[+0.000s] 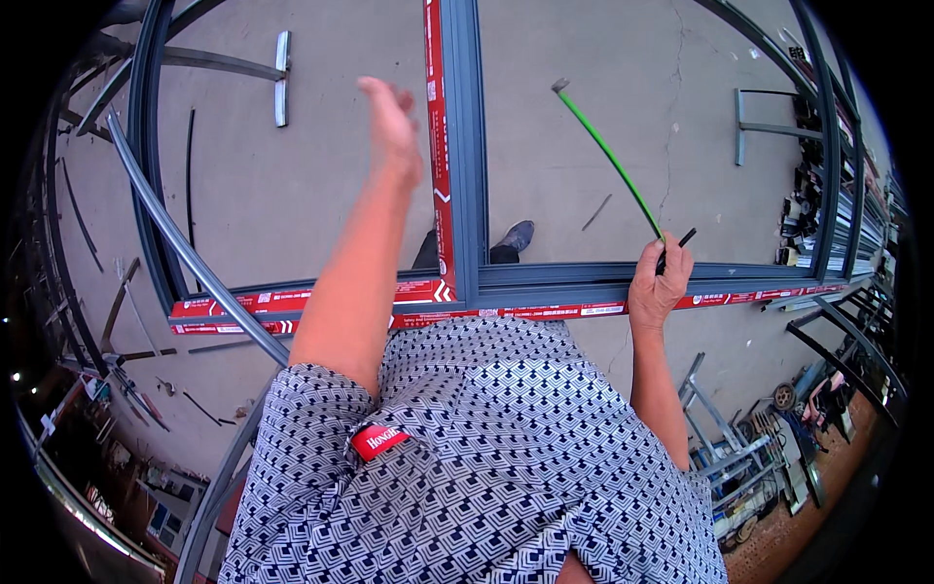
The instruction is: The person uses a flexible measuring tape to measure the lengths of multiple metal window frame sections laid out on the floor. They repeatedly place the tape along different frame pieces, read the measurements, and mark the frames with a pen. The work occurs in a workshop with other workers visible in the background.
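Patterned shirt [506,438] of the person is nearest to the camera, and just beyond it lies a big dark grey frame [467,146], which is the thing being worked on. Its near bar runs across, close to the waist, and a middle bar goes away from the body.

The right hand [660,277] is closed around the near end of a long thin green rod [615,161] with a small grey end piece; a short black stick [689,237] also sticks out between the fingers. This hand is over the near bar, but I cannot tell if it touches it. The left hand [394,136] is raised just beside the middle bar, blurred, with the fingers apart as it seems, and I see nothing in it.

About the progress, I can judge only partly. The bars appear already joined at the middle, and red tape [440,185] covers parts of the middle and near bars. Through both openings the floor [574,195] is visible, so probably no pane is fitted yet. How much work is left at the joints, I cannot tell.
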